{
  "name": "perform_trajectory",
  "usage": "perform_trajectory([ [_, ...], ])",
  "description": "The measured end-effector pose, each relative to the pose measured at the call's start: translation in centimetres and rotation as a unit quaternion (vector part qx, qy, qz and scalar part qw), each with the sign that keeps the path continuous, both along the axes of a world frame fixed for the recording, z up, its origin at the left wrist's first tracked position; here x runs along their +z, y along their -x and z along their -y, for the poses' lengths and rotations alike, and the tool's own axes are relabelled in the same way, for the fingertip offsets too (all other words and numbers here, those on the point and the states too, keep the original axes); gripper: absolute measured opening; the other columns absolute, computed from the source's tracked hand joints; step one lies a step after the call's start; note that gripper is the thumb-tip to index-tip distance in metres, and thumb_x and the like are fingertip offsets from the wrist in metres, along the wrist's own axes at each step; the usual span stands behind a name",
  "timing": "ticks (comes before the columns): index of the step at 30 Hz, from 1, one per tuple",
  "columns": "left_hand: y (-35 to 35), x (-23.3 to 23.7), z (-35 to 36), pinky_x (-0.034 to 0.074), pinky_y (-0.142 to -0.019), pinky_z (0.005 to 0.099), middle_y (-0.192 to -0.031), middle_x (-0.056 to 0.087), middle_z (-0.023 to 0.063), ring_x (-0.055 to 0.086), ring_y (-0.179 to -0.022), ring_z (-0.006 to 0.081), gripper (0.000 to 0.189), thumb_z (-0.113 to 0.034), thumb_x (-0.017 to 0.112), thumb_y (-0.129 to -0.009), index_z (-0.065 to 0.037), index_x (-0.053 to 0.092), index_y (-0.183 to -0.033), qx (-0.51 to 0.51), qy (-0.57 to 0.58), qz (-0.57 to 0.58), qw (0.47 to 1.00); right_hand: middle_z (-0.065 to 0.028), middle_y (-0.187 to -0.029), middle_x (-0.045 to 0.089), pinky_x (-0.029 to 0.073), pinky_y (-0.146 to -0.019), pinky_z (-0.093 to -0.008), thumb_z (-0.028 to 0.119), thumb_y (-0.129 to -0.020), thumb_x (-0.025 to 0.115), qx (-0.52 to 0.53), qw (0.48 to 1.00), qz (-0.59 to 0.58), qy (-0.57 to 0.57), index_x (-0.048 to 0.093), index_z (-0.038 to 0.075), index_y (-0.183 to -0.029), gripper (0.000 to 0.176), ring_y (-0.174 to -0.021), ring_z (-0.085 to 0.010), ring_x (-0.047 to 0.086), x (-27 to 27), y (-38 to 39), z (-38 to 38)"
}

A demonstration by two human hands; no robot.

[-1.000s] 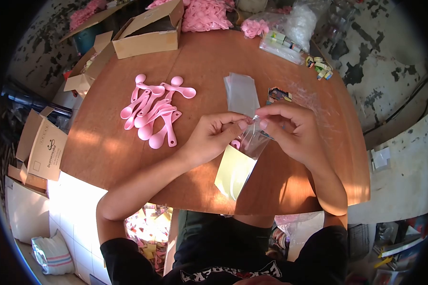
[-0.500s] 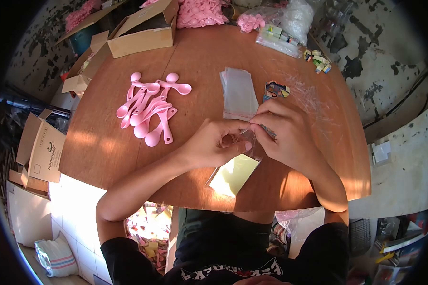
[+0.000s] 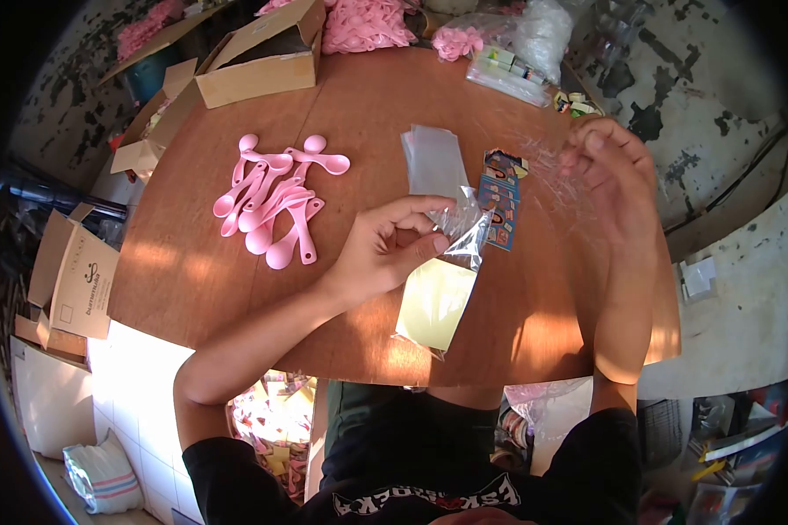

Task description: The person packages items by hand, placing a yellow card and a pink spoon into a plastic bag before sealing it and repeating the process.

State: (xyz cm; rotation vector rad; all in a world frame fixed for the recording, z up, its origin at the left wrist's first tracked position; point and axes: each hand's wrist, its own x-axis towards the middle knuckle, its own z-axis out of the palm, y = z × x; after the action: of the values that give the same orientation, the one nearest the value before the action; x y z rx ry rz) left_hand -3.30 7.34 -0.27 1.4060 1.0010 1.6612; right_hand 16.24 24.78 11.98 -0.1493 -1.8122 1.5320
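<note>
In the head view, the left hand [image 3: 381,249] pinches the upper part of a clear plastic bag [image 3: 471,234] between thumb and fingers; a pale yellow card [image 3: 438,302] shows inside, over the counter's [image 3: 359,114] near edge. The right hand [image 3: 617,179] is raised near thin clear strips [image 3: 552,162], fingers loosely curled; I cannot tell whether it holds anything. Pink plastic spoons [image 3: 280,206] lie to the left, flat clear bags [image 3: 435,162] and blue printed cards [image 3: 500,201] beyond.
</note>
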Motion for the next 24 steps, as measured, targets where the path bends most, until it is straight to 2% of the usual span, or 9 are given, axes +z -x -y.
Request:
perform_trajectory([
  [2, 0.2, -0.4, -0.5, 0.047, -0.071, 0.0210, -0.083, 0.066, 0.0024, 0.058, -0.077, 0.0049, 0.038, -0.001, 0.062, -0.091, 0.002, 0.051, -0.128, 0.008, -0.004, 0.016, 1.000, -0.0060, -0.091, 0.065, 0.050, -0.072, -0.0282, 0.014, -0.091, 0.059, 0.050, 0.998, -0.021, -0.015, 0.063, -0.001, -0.095, 0.016, -0.079, -0.0152, 0.063, 1.0, -1.2, -3.6],
  [4, 0.2, -0.5, -0.6, 0.049, -0.072, 0.0221, -0.084, 0.065, 0.0034, 0.059, -0.080, 0.0058, 0.038, -0.001, 0.062, -0.091, 0.002, 0.051, -0.127, 0.025, -0.004, 0.029, 0.999, -0.0069, -0.094, 0.065, 0.050, -0.074, -0.0323, 0.015, -0.091, 0.058, 0.299, 0.933, -0.184, 0.075, 0.065, 0.003, -0.099, 0.016, -0.083, -0.0186, 0.064, -0.8, -1.4, -7.9],
  [6, 0.0, -0.6, -0.6, 0.049, -0.073, 0.0226, -0.085, 0.066, 0.0038, 0.060, -0.081, 0.0061, 0.039, -0.002, 0.062, -0.091, 0.002, 0.051, -0.128, 0.025, -0.003, 0.035, 0.999, -0.0089, -0.097, 0.067, 0.050, -0.078, -0.0366, 0.014, -0.089, 0.059, -0.054, 0.972, 0.187, 0.134, 0.067, 0.006, -0.098, 0.015, -0.088, -0.0215, 0.065, -4.6, -2.0, -13.4],
  [8, 0.1, -0.4, -0.8, 0.050, -0.073, 0.0230, -0.085, 0.066, 0.0042, 0.060, -0.083, 0.0063, 0.040, -0.002, 0.063, -0.090, 0.002, 0.050, -0.128, 0.032, -0.012, 0.035, 0.999, -0.0102, -0.098, 0.067, 0.050, -0.079, -0.0360, 0.013, -0.087, 0.060, -0.174, 0.959, 0.223, 0.030, 0.067, 0.005, -0.100, 0.017, -0.090, -0.0212, 0.065, -8.3, -2.5, -13.8],
  [11, 0.3, -0.5, -0.9, 0.051, -0.074, 0.0232, -0.087, 0.066, 0.0045, 0.061, -0.085, 0.0067, 0.040, -0.003, 0.064, -0.089, 0.002, 0.051, -0.127, 0.056, 0.001, 0.059, 0.997, -0.0140, -0.099, 0.069, 0.049, -0.084, -0.0344, 0.010, -0.082, 0.064, -0.475, 0.786, 0.295, -0.263, 0.068, 0.001, -0.105, 0.025, -0.095, -0.0206, 0.065, -12.0, -2.9, -13.4],
  [14, 0.5, -0.6, -0.9, 0.051, -0.074, 0.0229, -0.088, 0.066, 0.0049, 0.062, -0.085, 0.0074, 0.041, -0.003, 0.065, -0.089, 0.002, 0.050, -0.127, 0.051, 0.022, 0.042, 0.998, -0.0131, -0.101, 0.069, 0.049, -0.085, -0.0328, 0.012, -0.085, 0.065, -0.353, 0.874, 0.200, -0.269, 0.066, 0.001, -0.111, 0.028, -0.097, -0.0197, 0.064, -9.1, -1.3, -8.3],
  [16, 0.6, -1.0, -1.2, 0.051, -0.074, 0.0236, -0.088, 0.066, 0.0055, 0.062, -0.085, 0.0080, 0.042, -0.003, 0.065, -0.089, 0.002, 0.049, -0.127, 0.052, 0.021, 0.065, 0.996, -0.0084, -0.106, 0.067, 0.047, -0.088, -0.0309, 0.027, -0.087, 0.068, -0.128, 0.964, 0.198, -0.125, 0.066, 0.002, -0.112, 0.035, -0.100, -0.0183, 0.062, -6.9, 0.1, -2.9],
  [18, 0.4, -0.7, -1.1, 0.051, -0.075, 0.0241, -0.087, 0.066, 0.0054, 0.062, -0.085, 0.0081, 0.043, -0.002, 0.065, -0.089, 0.002, 0.048, -0.128, 0.052, 0.022, 0.068, 0.996, -0.0079, -0.110, 0.064, 0.047, -0.089, -0.0283, 0.025, -0.088, 0.069, 0.040, 0.970, 0.239, -0.021, 0.063, 0.000, -0.116, 0.038, -0.099, -0.0163, 0.061, -5.9, 1.1, 1.4],
  [24, 1.2, -0.8, -0.5, 0.049, -0.082, 0.0294, -0.100, 0.064, 0.0110, 0.062, -0.094, 0.0149, 0.048, -0.024, 0.053, -0.098, 0.000, 0.038, -0.137, -0.009, -0.048, 0.096, 0.994, -0.0079, -0.103, 0.064, 0.049, -0.085, -0.0275, 0.013, -0.090, 0.066, 0.041, 0.975, 0.210, 0.051, 0.064, -0.001, -0.108, 0.023, -0.093, -0.0144, 0.061, -5.6, 3.6, 7.0],
])
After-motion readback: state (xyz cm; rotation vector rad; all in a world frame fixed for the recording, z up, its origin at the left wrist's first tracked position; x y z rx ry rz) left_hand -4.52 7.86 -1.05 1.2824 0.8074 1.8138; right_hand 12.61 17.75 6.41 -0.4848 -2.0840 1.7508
